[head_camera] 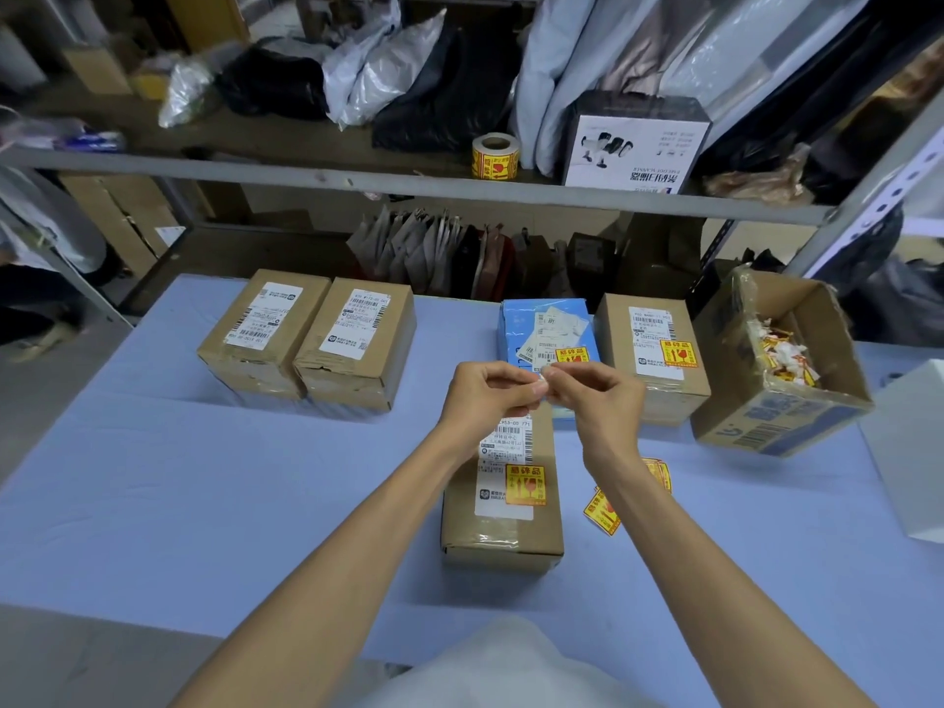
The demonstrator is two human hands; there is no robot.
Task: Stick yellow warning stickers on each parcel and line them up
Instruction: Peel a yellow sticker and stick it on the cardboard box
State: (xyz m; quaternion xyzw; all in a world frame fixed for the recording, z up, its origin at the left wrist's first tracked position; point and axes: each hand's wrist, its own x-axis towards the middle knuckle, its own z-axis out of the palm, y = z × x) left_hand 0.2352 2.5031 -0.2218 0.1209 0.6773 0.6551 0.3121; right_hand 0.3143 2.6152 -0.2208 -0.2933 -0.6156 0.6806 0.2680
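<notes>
A brown parcel [503, 523] lies in front of me with a yellow warning sticker [526, 483] on its white label. Above it my left hand [485, 401] and my right hand [595, 396] meet and together pinch a small white scrap of paper [542, 383]. At the back right a blue parcel [518, 324] and a brown parcel [651, 350] each carry a yellow sticker. Two brown parcels [260, 332] [357, 344] at the back left bear only white labels. Loose yellow stickers [603, 511] lie on the table right of my right forearm.
An open cardboard box [781, 365] with crumpled sticker backings stands at the right. A sticker roll [494, 154] sits on the shelf edge behind the blue table [204, 503]. A white box [914, 452] is at the far right edge.
</notes>
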